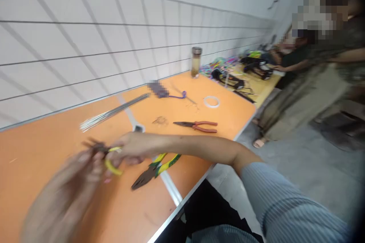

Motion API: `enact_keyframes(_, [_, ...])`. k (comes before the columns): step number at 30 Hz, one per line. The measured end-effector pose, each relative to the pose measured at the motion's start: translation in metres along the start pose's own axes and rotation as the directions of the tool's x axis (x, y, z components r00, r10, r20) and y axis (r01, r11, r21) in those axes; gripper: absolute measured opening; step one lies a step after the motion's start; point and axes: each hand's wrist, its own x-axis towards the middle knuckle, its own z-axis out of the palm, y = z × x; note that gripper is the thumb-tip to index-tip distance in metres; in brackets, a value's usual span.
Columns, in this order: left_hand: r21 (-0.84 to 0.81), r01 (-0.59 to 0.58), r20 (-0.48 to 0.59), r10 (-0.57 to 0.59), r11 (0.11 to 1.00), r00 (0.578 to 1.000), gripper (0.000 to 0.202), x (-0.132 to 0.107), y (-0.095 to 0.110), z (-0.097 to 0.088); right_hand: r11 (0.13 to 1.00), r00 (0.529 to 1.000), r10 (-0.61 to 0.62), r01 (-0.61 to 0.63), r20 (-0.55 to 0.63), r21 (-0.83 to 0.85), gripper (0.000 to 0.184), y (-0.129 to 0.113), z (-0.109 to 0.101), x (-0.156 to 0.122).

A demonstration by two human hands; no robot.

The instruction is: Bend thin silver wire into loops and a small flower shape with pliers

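Yellow-handled pliers are in my right hand, its fingers wrapped round the grips. Their dark jaws point left, over the orange table. My left hand is closed in a pinch beside the jaws; motion blur hides what its fingertips hold, if anything. Just below my right forearm lie combination pliers with yellow and green handles. Beyond the forearm rest long-nose pliers with orange-red handles. A bundle of thin straight metal wires lies further back on the left.
Near the wall are a dark pixelated object and a lidded bottle. A white ring and thin wire scraps lie on the orange table. Black devices cover the farther table. People are at the right.
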Motion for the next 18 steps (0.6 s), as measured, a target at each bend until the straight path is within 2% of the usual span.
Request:
enact_keyframes(1, [-0.068, 0.010, -0.001, -0.010, 0.998, 1.000, 0.020, -0.014, 0.001, 0.013, 0.999, 0.993, -0.030, 0.028, 0.110, 0.023, 0.016, 0.003, 0.000, 0.000])
enact_keyframes(2, [-0.138, -0.056, -0.073, 0.047, 0.989, 0.996, 0.021, -0.024, 0.001, 0.025, 0.997, 0.988, -0.041, 0.030, 0.150, 0.073, 0.013, 0.006, -0.001, -0.001])
enact_keyframes(4, [-0.188, -0.057, -0.068, 0.045, 0.980, 0.997, 0.016, -0.028, 0.001, 0.042, 0.981, 0.984, -0.038, 0.003, 0.174, 0.194, 0.014, 0.011, -0.005, 0.000])
enact_keyframes(7, [-0.182, -0.053, 0.009, 0.056, 0.982, 0.998, 0.012, -0.016, -0.001, 0.044, 0.944, 0.958, -0.046, -0.051, 0.283, 0.325, 0.022, 0.018, -0.015, 0.004])
enact_keyframes(10, [-0.199, -0.089, 0.031, 0.097, 0.976, 0.995, 0.018, -0.011, -0.003, 0.036, 0.917, 0.967, -0.019, -0.084, 0.253, 0.389, 0.018, 0.021, -0.021, 0.004])
enact_keyframes(13, [-0.196, -0.088, 0.087, 0.106, 0.977, 0.991, 0.026, -0.013, -0.005, 0.033, 0.960, 0.990, -0.014, -0.027, 0.144, 0.278, 0.021, 0.023, -0.023, 0.001])
enact_keyframes(16, [-0.193, -0.097, 0.123, 0.122, 0.976, 0.985, 0.029, -0.013, -0.005, 0.032, 0.996, 0.996, -0.086, 0.085, 0.029, 0.036, 0.027, 0.023, -0.028, 0.002])
enact_keyframes(18, [-0.191, -0.102, 0.136, 0.130, 0.976, 0.982, 0.030, -0.012, -0.004, 0.031, 0.979, 0.989, -0.148, 0.147, 0.007, -0.142, 0.032, 0.020, -0.033, 0.001])
